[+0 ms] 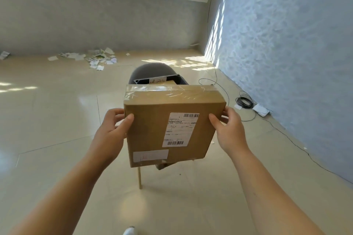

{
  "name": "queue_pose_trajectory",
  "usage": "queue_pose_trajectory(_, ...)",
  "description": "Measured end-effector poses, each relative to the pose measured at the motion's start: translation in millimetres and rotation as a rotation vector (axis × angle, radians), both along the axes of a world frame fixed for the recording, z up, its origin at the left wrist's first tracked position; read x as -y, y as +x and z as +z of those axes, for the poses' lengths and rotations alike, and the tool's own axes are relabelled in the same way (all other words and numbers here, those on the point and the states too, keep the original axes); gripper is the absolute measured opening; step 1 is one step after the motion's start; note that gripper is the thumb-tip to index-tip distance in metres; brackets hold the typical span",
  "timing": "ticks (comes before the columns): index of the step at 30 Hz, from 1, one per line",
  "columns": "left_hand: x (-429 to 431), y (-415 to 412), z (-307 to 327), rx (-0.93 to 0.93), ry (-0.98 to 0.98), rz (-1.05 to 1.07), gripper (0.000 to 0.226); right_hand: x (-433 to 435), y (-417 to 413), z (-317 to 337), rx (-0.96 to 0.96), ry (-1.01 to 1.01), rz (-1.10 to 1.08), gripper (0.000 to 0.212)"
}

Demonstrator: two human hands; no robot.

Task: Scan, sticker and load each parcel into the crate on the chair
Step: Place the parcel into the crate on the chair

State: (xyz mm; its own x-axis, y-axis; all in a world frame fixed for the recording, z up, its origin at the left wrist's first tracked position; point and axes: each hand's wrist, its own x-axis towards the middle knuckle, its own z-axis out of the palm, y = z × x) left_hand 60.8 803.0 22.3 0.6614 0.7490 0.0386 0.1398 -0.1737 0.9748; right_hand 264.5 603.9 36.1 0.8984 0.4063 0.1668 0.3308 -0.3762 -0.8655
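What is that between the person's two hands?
In the head view, a taped cardboard parcel fills the gap: the left hand grips one side, the right hand the other.

The left forearm (76, 183) and right forearm (265, 183) reach forward, bare, converging; the left hand (111, 132) grips the parcel (152, 124) by its left edge, thumb on the near face, fingers curled behind; the right hand (230, 131) mirrors it on the right edge.

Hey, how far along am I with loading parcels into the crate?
At least one parcel already sits in the crate on the chair. In hand: a taped box bearing a label and a pale sticker, gripped by the left hand and right hand before the crate. Left: setting it in.
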Motion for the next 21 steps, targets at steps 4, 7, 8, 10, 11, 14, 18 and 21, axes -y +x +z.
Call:
queue_pose_trajectory(4, -46.7, 59.5, 17.2, 0.026, 0.069, -0.029, 0.037, -40.5, 45.6, 17.0, 0.009, 0.056, -0.052, 0.029)
queue_pose_trajectory(7, -73.9, 98.8, 26.3, 0.049, 0.078, -0.105, 0.041, -61.6, 73.9, 26.0, -0.065, 0.123, -0.054, 0.022)
queue_pose_trajectory(8, -81.8, 110.8, 27.3, 0.055, 0.065, -0.119, 0.045, -67.8, 82.8, 27.3, -0.095, 0.143, -0.048, 0.021)
queue_pose_trajectory(10, -95.9, 134.9, 23.4, 0.053, 0.037, -0.141, 0.049, -79.5, 101.5, 25.1, -0.141, 0.164, -0.060, 0.027)
queue_pose_trajectory(11, -102.6, 147.0, 18.2, 0.044, 0.029, -0.154, 0.048, -85.0, 112.1, 21.7, -0.156, 0.160, -0.082, 0.033)
queue_pose_trajectory(14, -119.3, 180.0, -6.6, -0.028, 0.009, -0.193, 0.040, -100.4, 148.7, 2.7, -0.193, 0.127, -0.155, 0.037)
queue_pose_trajectory(18, -131.9, 218.2, -50.0, -0.197, -0.031, -0.172, 0.047, -119.7, 202.6, -35.9, -0.265, 0.033, -0.164, 0.028)
queue_pose_trajectory(21, -136.6, 244.4, -81.6, -0.317, -0.025, -0.125, 0.050, -132.8, 239.6, -72.1, -0.342, -0.096, -0.093, 0.025)
